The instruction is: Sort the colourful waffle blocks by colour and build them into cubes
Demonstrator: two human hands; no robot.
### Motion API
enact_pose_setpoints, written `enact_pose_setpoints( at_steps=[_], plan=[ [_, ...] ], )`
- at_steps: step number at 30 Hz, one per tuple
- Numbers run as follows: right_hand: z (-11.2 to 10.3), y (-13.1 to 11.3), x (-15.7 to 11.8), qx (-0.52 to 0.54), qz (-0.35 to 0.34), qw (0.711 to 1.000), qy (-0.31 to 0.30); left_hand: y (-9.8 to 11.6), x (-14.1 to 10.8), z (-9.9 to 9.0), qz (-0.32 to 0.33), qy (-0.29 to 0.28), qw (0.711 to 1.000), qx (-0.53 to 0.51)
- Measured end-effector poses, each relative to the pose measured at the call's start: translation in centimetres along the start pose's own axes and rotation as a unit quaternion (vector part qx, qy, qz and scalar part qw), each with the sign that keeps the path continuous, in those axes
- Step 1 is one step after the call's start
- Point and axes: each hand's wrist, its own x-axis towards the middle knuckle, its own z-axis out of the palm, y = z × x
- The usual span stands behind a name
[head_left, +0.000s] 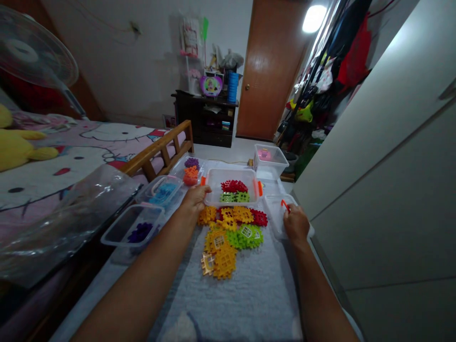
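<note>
My left hand (pixel 195 195) is closed on the left edge of a clear plastic box (pixel 231 172), by one of its orange latches. Red interlocking blocks (pixel 234 185) and green blocks (pixel 228 196) lie inside. At the right, my right hand (pixel 297 223) has its fingers curled around a thin, bent orange-red piece (pixel 284 204); its exact kind is unclear. Beneath that hand is a clear, shallow lid or tray (pixel 273 209). Between my arms, yellow gear-edged blocks (pixel 224 261), green blocks (pixel 249 237) and red blocks (pixel 259 217) lie piled on the cloth.
Left of the pile stand clear tubs with dark purple blocks (pixel 140 232) and blue pieces (pixel 163 193). Orange blocks (pixel 190 175) sit farther back. A clear bin (pixel 270 166) holds something pink. A wooden bed rail (pixel 160 149) borders the left; a white cabinet (pixel 384 142) borders the right.
</note>
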Motion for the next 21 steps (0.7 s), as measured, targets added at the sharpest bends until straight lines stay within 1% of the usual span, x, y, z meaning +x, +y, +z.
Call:
enact_pose_setpoints(
  at_steps=[3, 6, 9, 11, 13, 15, 16, 17, 19, 21],
  plan=[
    [0.8, -0.2, -0.2, -0.002, -0.010, 1.000, -0.017, 0.2, -0.6, -0.2, -0.012, 0.004, 1.000, 0.004],
    [1.4, -0.3, -0.4, 0.002, -0.021, 0.999, -0.024, 0.4, -1.3, -0.3, -0.007, 0.012, 1.000, 0.000],
    [1.8, -0.2, -0.4, 0.006, -0.055, 0.998, -0.034, 0.7, -1.9, -0.3, -0.002, 0.016, 1.000, -0.007],
    [1.8, -0.2, -0.5, 0.003, -0.074, 0.997, -0.023, 0.8, -2.3, -0.5, 0.002, 0.016, 1.000, -0.011],
    [1.5, -0.6, -0.7, 0.000, -0.079, 0.997, 0.013, 1.0, -2.6, -0.7, 0.018, 0.014, 1.000, -0.018],
    [1.1, -1.7, -1.3, 0.014, -0.094, 0.994, 0.045, 1.0, -2.8, -1.0, 0.041, 0.006, 0.999, -0.019],
    [1.0, -2.5, -1.7, 0.032, -0.114, 0.992, 0.046, 1.0, -2.9, -1.2, 0.054, 0.003, 0.998, -0.017],
    [0.9, -3.4, -2.2, 0.056, -0.144, 0.987, 0.036, 1.0, -3.0, -1.3, 0.067, 0.001, 0.998, -0.013],
    [0.9, -5.5, -3.6, 0.106, -0.222, 0.969, -0.016, 0.8, -3.4, -1.6, 0.097, -0.002, 0.995, -0.007],
    [1.1, -7.5, -5.1, 0.137, -0.277, 0.949, -0.060, 0.7, -3.8, -1.8, 0.138, -0.011, 0.990, -0.006]
  ],
)
